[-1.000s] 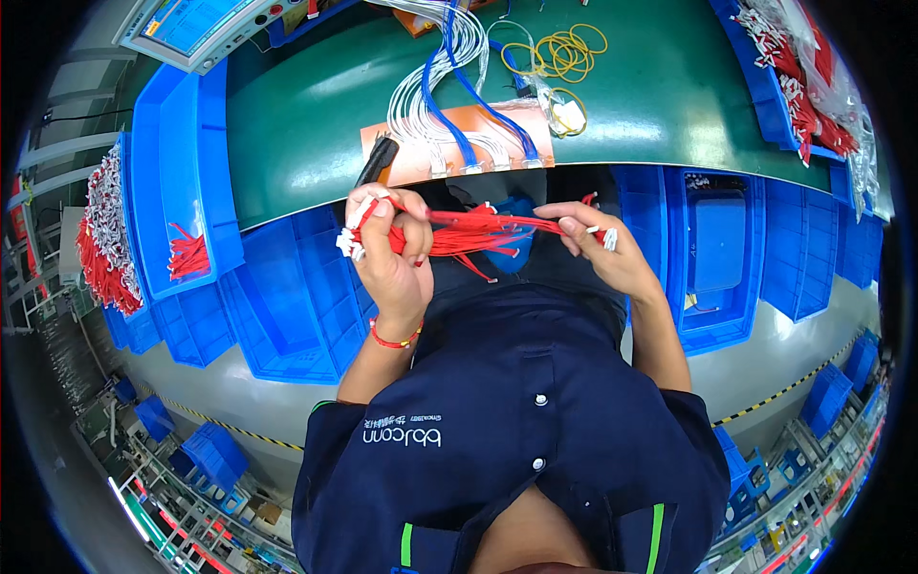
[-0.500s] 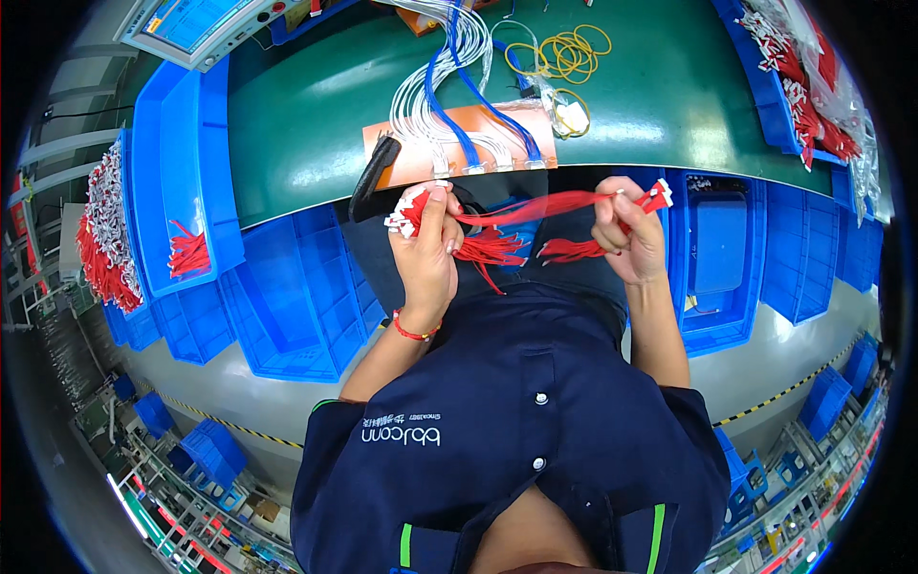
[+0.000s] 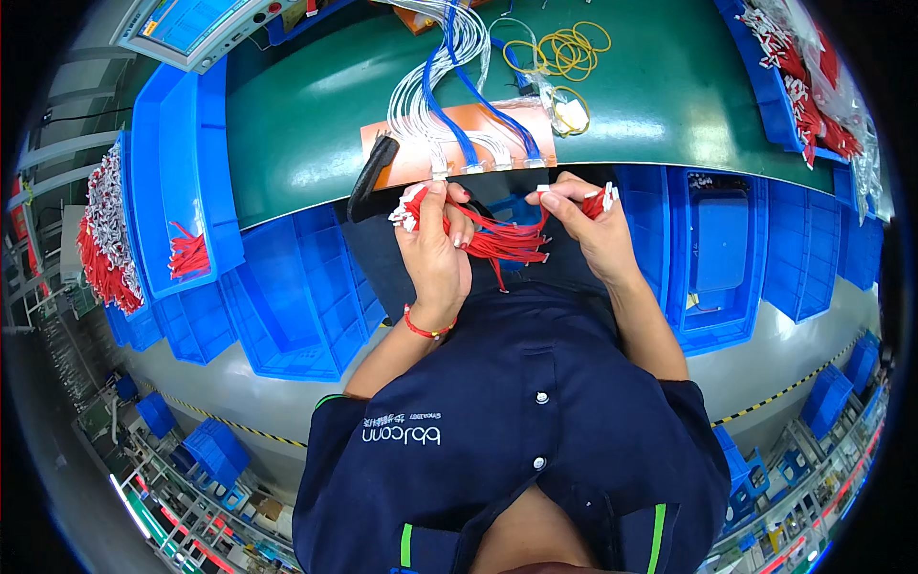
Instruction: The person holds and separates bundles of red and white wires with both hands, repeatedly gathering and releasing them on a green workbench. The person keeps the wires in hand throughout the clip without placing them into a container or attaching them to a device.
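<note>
My left hand (image 3: 430,253) is closed round a bundle of short red wires (image 3: 507,241). White connectors (image 3: 405,212) stick out at its left side, and the loose red ends hang to the right. Just right of it, my right hand (image 3: 601,234) is closed on a smaller bunch of red wires (image 3: 595,204) with white ends. Between that hand's thumb and finger is a white connector (image 3: 543,189), with red wire running down from it towards the left bundle. Both hands are over my lap, by the bench's near edge.
On the green bench (image 3: 669,124) lies an orange board (image 3: 381,142) with white cables (image 3: 411,100) and blue cables (image 3: 442,107). A black strap-like piece (image 3: 373,177) hangs at its corner. Yellow cord (image 3: 574,53) lies behind. Blue bins (image 3: 177,134) flank the bench, some holding red wires.
My right hand has moved left, close to the left bundle. A red wire that was stretched between the hands now hangs slack, its white connector pinched in my right fingers.
</note>
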`<state>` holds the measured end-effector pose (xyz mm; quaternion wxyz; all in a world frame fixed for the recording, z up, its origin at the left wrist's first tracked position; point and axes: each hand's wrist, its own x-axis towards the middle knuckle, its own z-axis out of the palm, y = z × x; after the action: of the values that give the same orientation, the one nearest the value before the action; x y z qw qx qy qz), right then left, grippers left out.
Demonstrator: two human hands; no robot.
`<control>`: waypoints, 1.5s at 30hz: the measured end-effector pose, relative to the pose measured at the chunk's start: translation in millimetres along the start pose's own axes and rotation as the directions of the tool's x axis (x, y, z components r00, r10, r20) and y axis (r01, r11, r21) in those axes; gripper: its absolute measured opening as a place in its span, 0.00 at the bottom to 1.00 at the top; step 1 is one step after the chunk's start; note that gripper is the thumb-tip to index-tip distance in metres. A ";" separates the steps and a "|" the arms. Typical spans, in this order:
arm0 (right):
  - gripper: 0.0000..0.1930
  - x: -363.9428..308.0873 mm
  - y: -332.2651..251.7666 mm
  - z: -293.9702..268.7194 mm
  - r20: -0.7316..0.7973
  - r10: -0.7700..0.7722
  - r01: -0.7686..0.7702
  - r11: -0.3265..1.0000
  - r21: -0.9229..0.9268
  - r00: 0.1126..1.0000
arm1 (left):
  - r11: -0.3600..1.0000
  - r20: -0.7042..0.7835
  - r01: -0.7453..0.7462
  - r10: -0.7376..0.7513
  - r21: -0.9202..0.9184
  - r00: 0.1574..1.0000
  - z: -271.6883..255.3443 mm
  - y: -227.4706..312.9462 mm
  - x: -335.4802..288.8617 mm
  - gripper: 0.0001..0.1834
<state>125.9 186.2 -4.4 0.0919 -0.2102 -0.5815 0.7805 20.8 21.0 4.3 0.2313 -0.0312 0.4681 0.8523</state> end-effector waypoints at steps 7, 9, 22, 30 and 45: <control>0.10 10.8 1.5 14.6 -0.148 -0.018 0.017 1.000 -0.011 0.989 | 0.992 -0.020 0.118 -0.117 0.034 0.993 -1.4 13.6 1.5 0.10; 0.10 11.0 0.7 15.2 -0.160 -0.008 0.008 1.000 -0.001 0.987 | 0.984 0.030 0.153 -0.156 0.088 0.987 -8.8 18.6 4.2 0.11; 0.10 12.1 -0.8 20.0 -0.157 0.046 -0.031 0.995 0.094 0.987 | 0.975 0.106 0.220 -0.219 0.005 0.970 -14.8 15.1 10.2 0.13; 0.11 11.2 -0.5 23.5 -0.175 0.108 -0.073 0.978 0.194 0.979 | 0.961 0.131 0.231 -0.251 0.153 0.959 -21.4 27.9 9.8 0.15; 0.15 10.1 -5.4 9.8 -0.052 0.235 -0.209 0.929 0.304 0.971 | 0.957 0.188 0.267 -0.284 0.111 0.940 -17.6 24.0 13.7 0.18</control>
<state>112.0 183.2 0.8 0.0590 -0.2926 -0.4257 0.8542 -4.4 0.7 9.6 0.3957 -0.0003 0.4685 0.7899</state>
